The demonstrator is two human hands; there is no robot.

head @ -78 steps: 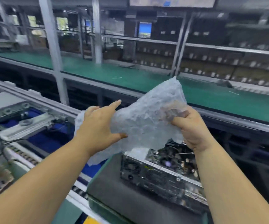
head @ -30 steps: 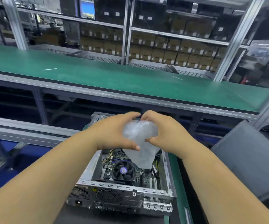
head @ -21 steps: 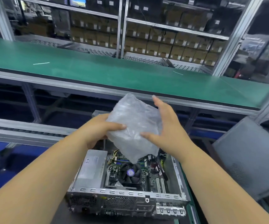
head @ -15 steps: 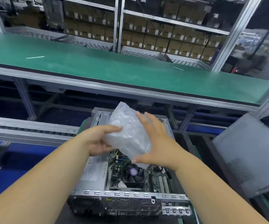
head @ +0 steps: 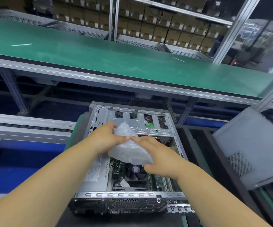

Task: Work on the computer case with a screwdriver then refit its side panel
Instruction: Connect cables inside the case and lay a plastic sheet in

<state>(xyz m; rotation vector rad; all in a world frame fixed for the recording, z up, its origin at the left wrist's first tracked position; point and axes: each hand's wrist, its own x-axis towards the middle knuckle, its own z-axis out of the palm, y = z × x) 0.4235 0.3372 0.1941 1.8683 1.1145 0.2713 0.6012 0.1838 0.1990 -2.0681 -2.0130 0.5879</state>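
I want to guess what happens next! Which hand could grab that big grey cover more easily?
Probably the right hand. The grey side panel leans on that side of the open computer case, away from the left hand. Both hands hold the plastic bag, so that goes first.

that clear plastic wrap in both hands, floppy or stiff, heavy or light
The plastic wrap looks floppy: it crumples between the left hand and right hand. Probably very light, thin and see-through. Likely somewhat slippery.

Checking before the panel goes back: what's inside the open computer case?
Inside the computer case: a cooling fan and circuit board. The plastic bag and both hands cover the middle.
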